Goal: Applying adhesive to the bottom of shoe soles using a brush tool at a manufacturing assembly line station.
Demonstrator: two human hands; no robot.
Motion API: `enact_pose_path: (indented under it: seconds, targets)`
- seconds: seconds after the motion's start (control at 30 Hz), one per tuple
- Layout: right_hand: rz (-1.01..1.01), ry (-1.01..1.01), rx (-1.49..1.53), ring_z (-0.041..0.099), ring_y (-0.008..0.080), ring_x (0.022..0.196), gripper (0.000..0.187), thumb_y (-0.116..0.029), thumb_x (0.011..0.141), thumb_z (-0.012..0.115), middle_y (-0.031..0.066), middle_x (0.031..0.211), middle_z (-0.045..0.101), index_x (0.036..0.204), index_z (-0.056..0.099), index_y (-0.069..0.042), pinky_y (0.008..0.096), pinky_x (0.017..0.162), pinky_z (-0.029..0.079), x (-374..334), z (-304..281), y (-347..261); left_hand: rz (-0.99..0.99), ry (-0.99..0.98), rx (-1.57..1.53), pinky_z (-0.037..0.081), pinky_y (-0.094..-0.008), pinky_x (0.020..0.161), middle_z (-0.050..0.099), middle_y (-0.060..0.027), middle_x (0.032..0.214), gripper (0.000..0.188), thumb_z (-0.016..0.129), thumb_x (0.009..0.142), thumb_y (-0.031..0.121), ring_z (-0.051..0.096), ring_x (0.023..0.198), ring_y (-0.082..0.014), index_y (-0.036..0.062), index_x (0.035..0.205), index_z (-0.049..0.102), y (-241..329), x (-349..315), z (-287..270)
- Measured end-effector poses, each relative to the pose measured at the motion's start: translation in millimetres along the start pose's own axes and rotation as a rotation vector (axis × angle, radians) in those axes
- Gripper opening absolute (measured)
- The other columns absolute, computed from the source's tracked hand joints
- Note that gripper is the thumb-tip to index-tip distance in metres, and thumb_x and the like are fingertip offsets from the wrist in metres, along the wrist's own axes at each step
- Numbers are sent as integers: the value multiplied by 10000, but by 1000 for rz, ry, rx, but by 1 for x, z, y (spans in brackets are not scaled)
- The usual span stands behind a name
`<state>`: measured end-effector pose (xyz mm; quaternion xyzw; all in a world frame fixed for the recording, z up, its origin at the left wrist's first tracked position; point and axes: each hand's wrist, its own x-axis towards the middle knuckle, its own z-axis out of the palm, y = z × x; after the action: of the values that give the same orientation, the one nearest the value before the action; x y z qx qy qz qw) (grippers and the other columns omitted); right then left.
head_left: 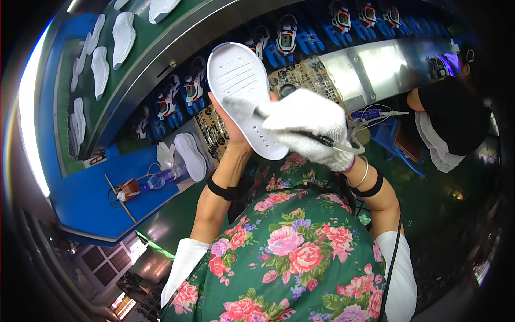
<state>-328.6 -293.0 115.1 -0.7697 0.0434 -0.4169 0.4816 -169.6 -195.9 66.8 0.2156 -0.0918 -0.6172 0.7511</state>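
Note:
My bare left hand point(233, 127) is closed around the edge of a white shoe sole point(238, 78), which is tilted up with its slotted, dotted face toward me. My right hand point(308, 121), in a white knitted glove, lies over the sole's lower right edge. Its fingers are closed on a slim dark tool point(323, 140) with a pale hose running back past the wrist. The tool's tip touches or nearly touches the sole's middle; its exact kind is hidden by the glove.
Assembled shoes point(286, 35) stand in blue holders along the line ahead. More white soles point(123, 38) lie on a green belt at upper left. A blue table point(88, 206) at left bears a plastic bottle point(161, 178) and another sole point(190, 156). A co-worker point(453, 115) sits at right.

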Motion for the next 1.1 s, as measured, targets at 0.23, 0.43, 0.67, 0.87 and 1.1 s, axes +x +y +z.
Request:
enact_pose_path:
  seconds: [0.23,0.43,0.67,0.87,1.1]
  targets:
    - [-125,-34,-104,713,258,889,293,-34,717,784,95,1033,750,998,762,-110,357,764,564,-18,16,-9,-158,7,6,544,-371,668,622,-178,889,1158,395,631,1019,617,805,-267,-47,1064,528,6,7,-5]
    - [-89,-3,-180,711,261,878,300,-41,734,776,97,1044,746,1024,764,-115,359,765,562,-18,4,-7,-20,74,146,534,-387,628,625,-172,876,1098,300,689,1000,621,742,-272,25,1138,530,9,11,-2]
    - [71,0,126,705,238,839,192,-83,765,777,77,959,749,956,764,-84,350,777,568,-26,6,-3,-51,-70,73,511,-383,619,602,-159,922,1097,250,708,1000,588,767,-263,58,1188,545,16,19,-22]
    - [-108,6,-195,701,264,853,191,-95,798,757,79,1014,741,989,757,-103,362,745,575,-44,21,-11,-25,-51,90,437,-345,653,513,-129,940,974,397,752,937,491,713,-225,130,1292,476,18,31,-12]
    - [-38,-6,-104,688,238,812,211,-85,785,755,62,964,735,996,757,-106,339,689,563,-42,11,-2,-213,-92,87,427,-338,605,570,-194,1005,1085,384,748,944,520,649,-227,87,1412,438,22,35,-18]
